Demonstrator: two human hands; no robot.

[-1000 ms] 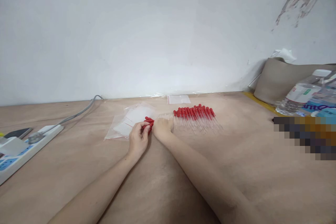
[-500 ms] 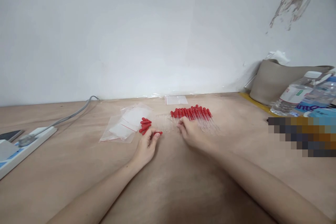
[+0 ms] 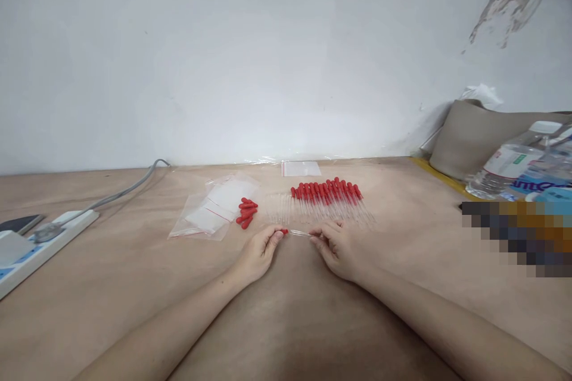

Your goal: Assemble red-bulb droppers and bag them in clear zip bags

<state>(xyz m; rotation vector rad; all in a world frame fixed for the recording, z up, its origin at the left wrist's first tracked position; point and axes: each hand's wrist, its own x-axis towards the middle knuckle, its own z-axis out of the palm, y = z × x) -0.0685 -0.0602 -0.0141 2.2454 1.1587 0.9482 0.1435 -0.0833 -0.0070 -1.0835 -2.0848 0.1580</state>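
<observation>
My left hand (image 3: 261, 250) pinches a red rubber bulb (image 3: 284, 231) at its fingertips. My right hand (image 3: 339, 245) pinches a thin clear glass tube (image 3: 299, 233), whose left end meets the bulb. Both hands rest low on the brown table (image 3: 134, 286), close together. Behind them lies a row of several finished droppers with red bulbs (image 3: 328, 195). Bare glass tubes (image 3: 279, 208) lie just left of that row. A small heap of loose red bulbs (image 3: 246, 212) sits beside clear zip bags (image 3: 210, 211).
A white power strip (image 3: 40, 244) with a grey cable (image 3: 129, 187) lies at the left edge beside a dark phone (image 3: 18, 224). At the right stand a grey bag (image 3: 478, 134) and plastic water bottles (image 3: 513, 164). A small zip bag (image 3: 301, 168) lies by the wall.
My left hand took one red bulb from the heap and moved right. My right hand left the dropper row with a glass tube and brought it to the bulb.
</observation>
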